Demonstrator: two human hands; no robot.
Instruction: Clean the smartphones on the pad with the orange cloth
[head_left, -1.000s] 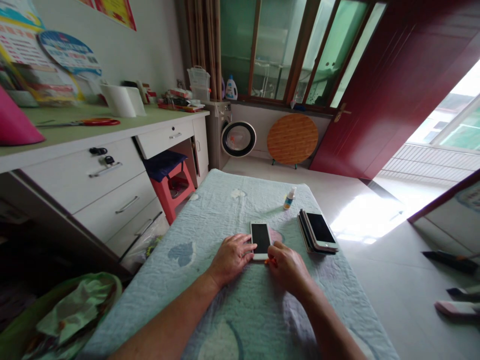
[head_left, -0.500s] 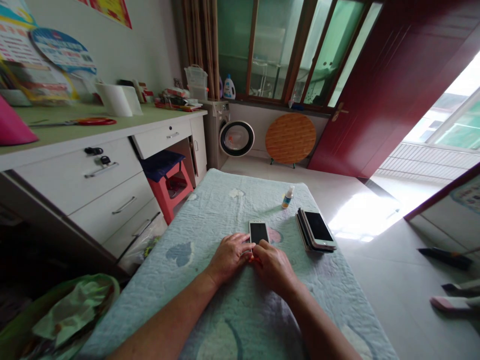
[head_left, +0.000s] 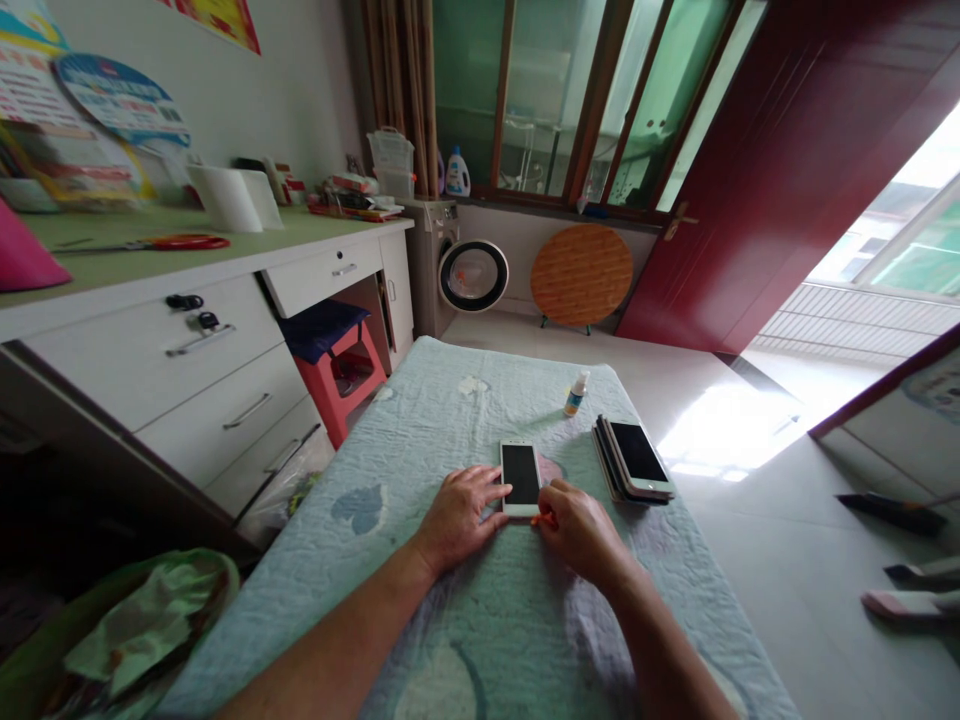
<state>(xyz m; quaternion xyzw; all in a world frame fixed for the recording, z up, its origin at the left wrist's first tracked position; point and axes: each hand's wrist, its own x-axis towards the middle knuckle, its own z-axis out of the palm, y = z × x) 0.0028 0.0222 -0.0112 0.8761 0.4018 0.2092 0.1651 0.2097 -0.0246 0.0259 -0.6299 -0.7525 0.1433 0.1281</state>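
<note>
A white smartphone [head_left: 520, 470] with a dark screen lies face up on the cloth-covered table [head_left: 450, 420]. My left hand [head_left: 466, 508] rests at its lower left with fingers spread; one fingertip touches the screen and the thumb is by the bottom corner. At the phone's lower right, my right hand [head_left: 576, 525] is closed around a small orange tool [head_left: 545, 519]. Only a bit of orange shows between the fingers, so its kind is hidden. The tool's end is close to the bottom edge of the phone; whether it touches, I cannot tell.
To the right lies a stack of phones [head_left: 637, 460], the top one white. Behind it stands a small spray bottle [head_left: 576, 394]. A red stool [head_left: 341, 380] and a white desk [head_left: 187, 350] are on the left, with a lined waste bin [head_left: 225, 590] near me.
My right hand has moved right with the orange tool, from the phone's bottom middle to its lower right corner, uncovering the lower screen. My left hand has stayed nearly in place.
</note>
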